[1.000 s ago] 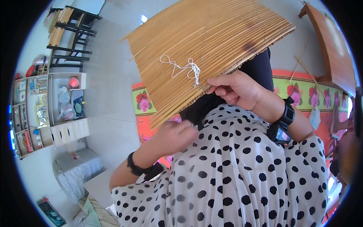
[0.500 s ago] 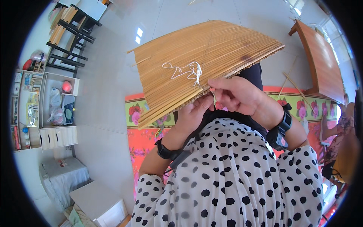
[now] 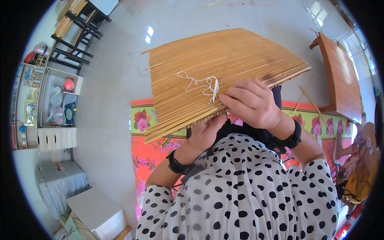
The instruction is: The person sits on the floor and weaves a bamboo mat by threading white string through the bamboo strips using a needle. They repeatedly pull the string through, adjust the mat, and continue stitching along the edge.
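Note:
A bamboo slat mat [image 3: 208, 52] rests over my lap, its near edge slanting up to the right. A loop of thin white cord [image 3: 200, 86] lies loosely on its top. My left hand [image 3: 206, 132] is closed on the near edge from underneath, its fingers partly hidden by the slats. My right hand [image 3: 250, 102] grips the same edge just right of the cord, fingers bent over the top. Whatever finer item may be between the fingertips is hidden.
Wooden table [image 3: 340, 80] at right, loose sticks [image 3: 314, 106] beside it. Floral mat [image 3: 142, 160] beneath me. Another person [image 3: 356, 156] at far right. Shelving [image 3: 56, 136] and black-framed furniture [image 3: 72, 52] at left, with a covered item [image 3: 60, 184] and pale box [image 3: 94, 208] below.
My left hand has risen from the lower left to beneath the mat's edge. My right hand's fingers have moved over the top. The mat sits lower in view than a second ago.

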`<move>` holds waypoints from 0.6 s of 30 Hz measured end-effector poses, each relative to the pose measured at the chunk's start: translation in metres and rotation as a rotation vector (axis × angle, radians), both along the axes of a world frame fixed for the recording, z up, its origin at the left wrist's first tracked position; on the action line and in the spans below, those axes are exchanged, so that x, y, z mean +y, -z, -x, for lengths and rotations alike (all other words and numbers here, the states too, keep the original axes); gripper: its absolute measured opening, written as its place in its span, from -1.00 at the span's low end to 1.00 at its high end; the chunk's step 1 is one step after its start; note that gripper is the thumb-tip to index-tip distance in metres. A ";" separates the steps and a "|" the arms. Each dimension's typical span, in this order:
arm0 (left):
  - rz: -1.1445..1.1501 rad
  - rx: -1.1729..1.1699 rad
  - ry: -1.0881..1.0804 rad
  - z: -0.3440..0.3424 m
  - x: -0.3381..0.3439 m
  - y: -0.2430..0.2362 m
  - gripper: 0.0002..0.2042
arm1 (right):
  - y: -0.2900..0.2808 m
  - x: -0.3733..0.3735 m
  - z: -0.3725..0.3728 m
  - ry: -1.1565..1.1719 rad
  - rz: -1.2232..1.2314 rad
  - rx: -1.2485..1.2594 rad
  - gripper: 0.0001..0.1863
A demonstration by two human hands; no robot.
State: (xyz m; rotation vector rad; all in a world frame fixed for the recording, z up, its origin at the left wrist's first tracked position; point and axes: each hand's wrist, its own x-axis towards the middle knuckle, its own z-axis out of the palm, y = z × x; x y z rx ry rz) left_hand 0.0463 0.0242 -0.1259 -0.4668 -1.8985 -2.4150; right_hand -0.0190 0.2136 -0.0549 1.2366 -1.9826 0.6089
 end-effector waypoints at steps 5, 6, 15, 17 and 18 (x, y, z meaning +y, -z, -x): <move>0.146 -0.021 -0.133 -0.002 -0.009 -0.021 -0.83 | 0.003 -0.020 0.001 0.036 0.061 0.088 -0.56; 0.141 -0.047 -0.142 -0.001 -0.013 -0.016 -0.84 | 0.003 -0.023 0.002 0.046 0.060 0.105 -0.57; 0.599 0.296 -0.062 -0.019 -0.064 0.014 -0.89 | -0.006 -0.053 0.029 0.189 0.203 0.147 -0.63; 0.679 0.408 -0.306 -0.018 -0.094 0.008 -0.91 | -0.004 -0.052 0.031 0.216 0.194 0.150 -0.63; 0.735 0.467 -0.438 -0.018 -0.105 -0.003 -0.90 | -0.003 -0.052 0.031 0.225 0.192 0.151 -0.63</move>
